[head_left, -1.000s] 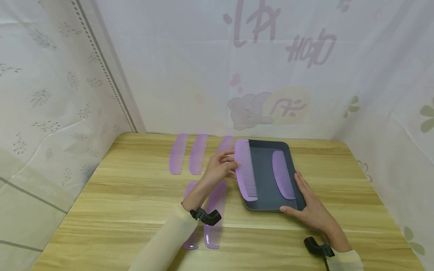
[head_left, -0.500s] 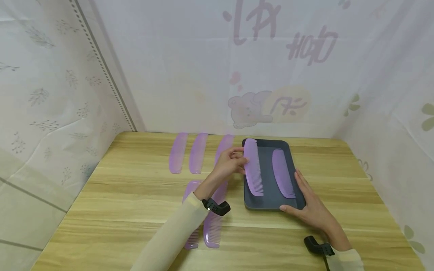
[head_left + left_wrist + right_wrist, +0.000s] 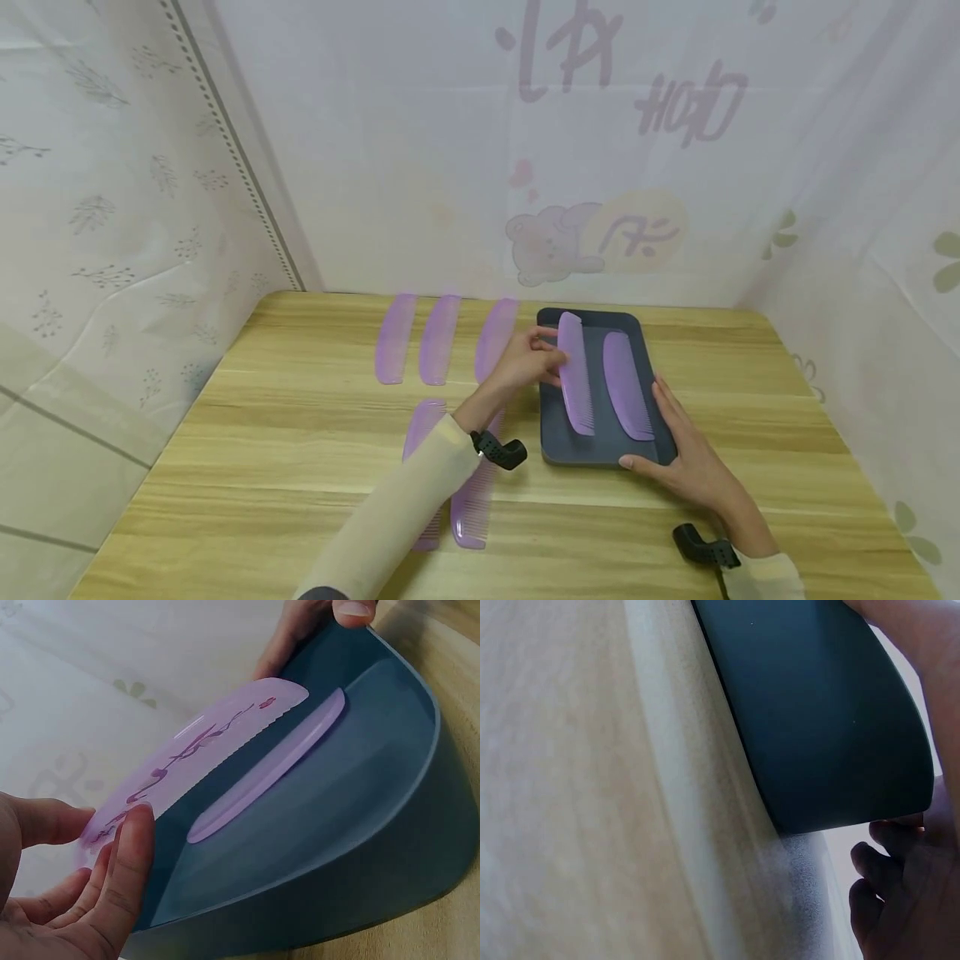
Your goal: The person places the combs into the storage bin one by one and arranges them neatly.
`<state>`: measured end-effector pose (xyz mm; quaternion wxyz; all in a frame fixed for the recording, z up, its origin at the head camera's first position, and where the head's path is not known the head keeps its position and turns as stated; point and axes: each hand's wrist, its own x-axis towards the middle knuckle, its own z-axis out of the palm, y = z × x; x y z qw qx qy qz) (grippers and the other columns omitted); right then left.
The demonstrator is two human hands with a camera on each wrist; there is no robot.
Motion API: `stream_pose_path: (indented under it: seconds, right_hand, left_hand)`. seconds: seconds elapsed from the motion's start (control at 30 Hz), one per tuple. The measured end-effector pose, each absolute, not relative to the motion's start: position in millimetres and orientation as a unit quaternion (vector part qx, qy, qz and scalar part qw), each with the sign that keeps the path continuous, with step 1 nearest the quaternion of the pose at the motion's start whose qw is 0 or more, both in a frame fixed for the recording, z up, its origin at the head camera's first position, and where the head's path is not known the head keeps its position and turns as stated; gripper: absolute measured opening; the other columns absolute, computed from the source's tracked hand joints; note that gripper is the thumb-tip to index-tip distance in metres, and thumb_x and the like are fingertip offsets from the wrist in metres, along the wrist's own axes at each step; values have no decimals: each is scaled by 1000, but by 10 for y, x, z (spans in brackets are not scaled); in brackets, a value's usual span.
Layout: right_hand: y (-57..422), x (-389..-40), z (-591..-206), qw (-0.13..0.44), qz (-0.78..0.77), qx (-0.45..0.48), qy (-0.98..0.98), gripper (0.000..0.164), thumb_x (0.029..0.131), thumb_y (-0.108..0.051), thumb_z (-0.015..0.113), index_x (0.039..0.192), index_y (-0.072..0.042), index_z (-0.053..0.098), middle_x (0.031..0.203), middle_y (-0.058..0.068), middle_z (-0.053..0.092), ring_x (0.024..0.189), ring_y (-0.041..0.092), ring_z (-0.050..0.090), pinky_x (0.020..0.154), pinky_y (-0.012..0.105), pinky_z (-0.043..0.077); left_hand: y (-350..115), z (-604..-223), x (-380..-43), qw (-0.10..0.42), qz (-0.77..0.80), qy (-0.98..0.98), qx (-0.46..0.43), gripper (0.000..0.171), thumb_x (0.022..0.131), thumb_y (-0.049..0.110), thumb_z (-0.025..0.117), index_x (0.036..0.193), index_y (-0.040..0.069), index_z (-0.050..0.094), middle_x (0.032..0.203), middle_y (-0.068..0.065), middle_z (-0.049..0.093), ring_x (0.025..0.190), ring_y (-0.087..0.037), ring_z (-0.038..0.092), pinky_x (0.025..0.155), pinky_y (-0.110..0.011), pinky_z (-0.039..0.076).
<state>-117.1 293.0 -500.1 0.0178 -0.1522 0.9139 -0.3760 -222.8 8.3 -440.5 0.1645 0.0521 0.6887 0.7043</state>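
With thumb and fingers, my left hand (image 3: 528,362) pinches the left long edge of a lilac comb (image 3: 576,379) over the left half of a dark grey tray (image 3: 577,452). The left wrist view shows this comb (image 3: 202,742) tilted above the tray floor, dark pink script along its back. A second lilac comb (image 3: 627,387) lies inside the tray's right side. My right hand (image 3: 690,462) grips the tray's near right corner, thumb at the front rim and fingers along the right side. In the right wrist view the tray's outer wall (image 3: 825,712) fills the upper part.
Behind my left arm, three lilac combs stand in a row on the wooden table (image 3: 300,450): a left one (image 3: 395,340), a middle one (image 3: 438,340) and a right one (image 3: 495,340). Two nearer combs, one (image 3: 471,508) beside another (image 3: 424,421), are partly covered by my left forearm.
My left hand has carried its comb rightward, from the tray's left rim to above the tray floor, and the comb has tilted more edge-on. The right hand and tray have stayed put.
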Motion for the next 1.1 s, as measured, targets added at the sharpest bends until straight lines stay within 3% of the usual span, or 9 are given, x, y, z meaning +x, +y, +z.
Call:
stream_pose_path:
  seconds: [0.3, 0.87, 1.1]
  right_hand:
    - [2914, -1170, -4998, 21, -377, -150, 914, 121, 82, -40, 86, 166, -18, 3, 175, 5, -2, 159, 43, 5, 112, 80, 21]
    - [2926, -1168, -5006, 19, -379, -151, 913, 121, 82, -39, 87, 166, -17, 3, 175, 7, -1, 159, 43, 5, 112, 81, 21]
    - [2938, -1179, -5028, 19, -383, -155, 911, 120, 82, -38, 86, 166, -17, 3, 175, 8, -2, 159, 44, 5, 112, 81, 21]
  left_hand:
    - [225, -4462, -2274, 162, 686, 707, 58, 49, 92, -5, 68, 138, -6, 51, 108, -27, 72, 56, -16, 67, 62, -35, 64]
    - [423, -4436, -2295, 174, 639, 748, 54, 53, 91, -1, 73, 138, -7, 50, 95, -17, 73, 64, -28, 74, 74, -48, 64]
    - [430, -4435, -2299, 166, 643, 746, 52, 56, 91, 1, 75, 140, -8, 50, 97, -18, 75, 70, -29, 75, 73, -43, 65]
